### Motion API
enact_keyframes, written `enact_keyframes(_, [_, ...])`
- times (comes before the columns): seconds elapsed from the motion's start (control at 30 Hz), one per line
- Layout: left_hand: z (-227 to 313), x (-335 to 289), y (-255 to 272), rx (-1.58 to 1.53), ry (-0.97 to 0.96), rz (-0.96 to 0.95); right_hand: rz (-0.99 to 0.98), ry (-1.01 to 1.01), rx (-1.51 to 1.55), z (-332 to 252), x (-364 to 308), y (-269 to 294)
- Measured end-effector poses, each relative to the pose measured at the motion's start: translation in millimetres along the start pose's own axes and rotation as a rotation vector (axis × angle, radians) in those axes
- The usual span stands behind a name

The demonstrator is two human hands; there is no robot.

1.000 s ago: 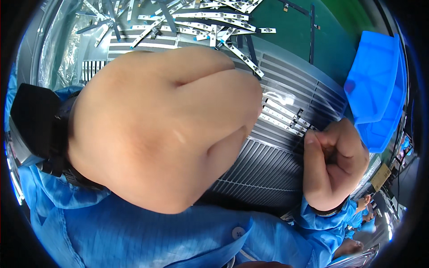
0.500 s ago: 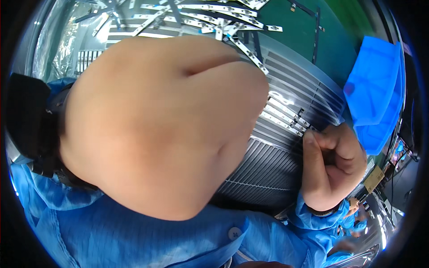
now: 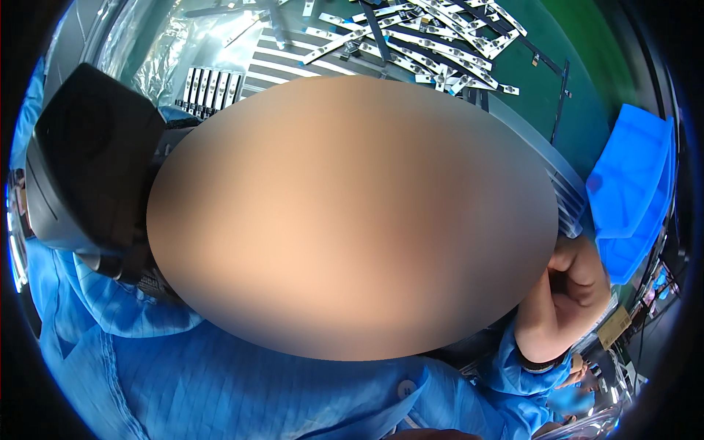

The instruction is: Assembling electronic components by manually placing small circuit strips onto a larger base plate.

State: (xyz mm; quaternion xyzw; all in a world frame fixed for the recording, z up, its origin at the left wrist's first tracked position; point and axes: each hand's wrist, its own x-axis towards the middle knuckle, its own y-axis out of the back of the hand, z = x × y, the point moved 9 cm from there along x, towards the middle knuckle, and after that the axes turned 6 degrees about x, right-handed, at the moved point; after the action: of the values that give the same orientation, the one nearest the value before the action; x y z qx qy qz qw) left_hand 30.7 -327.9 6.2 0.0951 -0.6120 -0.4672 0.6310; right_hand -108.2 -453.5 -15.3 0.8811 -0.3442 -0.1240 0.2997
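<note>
My left hand (image 3: pixel 352 220) fills the middle of the view as a large blurred shape, so its fingers and anything in them are hidden. It covers most of a grey slotted tray (image 3: pixel 275 62). At the lower right, my right hand (image 3: pixel 576 297) has its fingers curled in. Its fingertips go out of sight behind the left hand's blur, next to the tray's right end. Whatever it pinches cannot be made out. Beyond the left hand lies a loose pile of narrow white and black strips (image 3: pixel 440 55) with small dark parts on them.
A black device (image 3: pixel 92 158) is strapped at my left wrist. Several short strips (image 3: pixel 210 88) stand in a row beside clear plastic film (image 3: pixel 158 62). A blue bin (image 3: pixel 627 176) stands at the right, by the green mat (image 3: pixel 550 33). Another person's hand (image 3: pixel 576 370) shows lower right.
My left hand has shifted right and now hides the tray's middle and the strips near my right fingertips. The whole view has also shifted, with the pile and bin appearing further right.
</note>
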Motion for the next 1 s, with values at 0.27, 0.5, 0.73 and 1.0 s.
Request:
enact_keyframes(0.27, [-4.7, 1.3, -4.4, 0.050, 0.051, -0.068, -0.003, 0.026, -0.009, 1.0, 1.1, 1.7])
enact_keyframes(0.5, [1.0, 1.3, -3.6, 0.057, 0.015, -0.085, 0.000, 0.019, -0.023, -3.5, 2.1, -1.9])
enact_keyframes(0.73, [-6.6, -2.0, -2.0, 0.040, 0.055, -0.124, 0.010, 0.010, -0.045, -9.1, 4.5, -5.4])
enact_keyframes(1.0, [-7.7, -2.1, -19.4, -0.050, 0.231, -0.242, 0.023, -0.078, 0.106, 9.3, -1.3, -3.2])
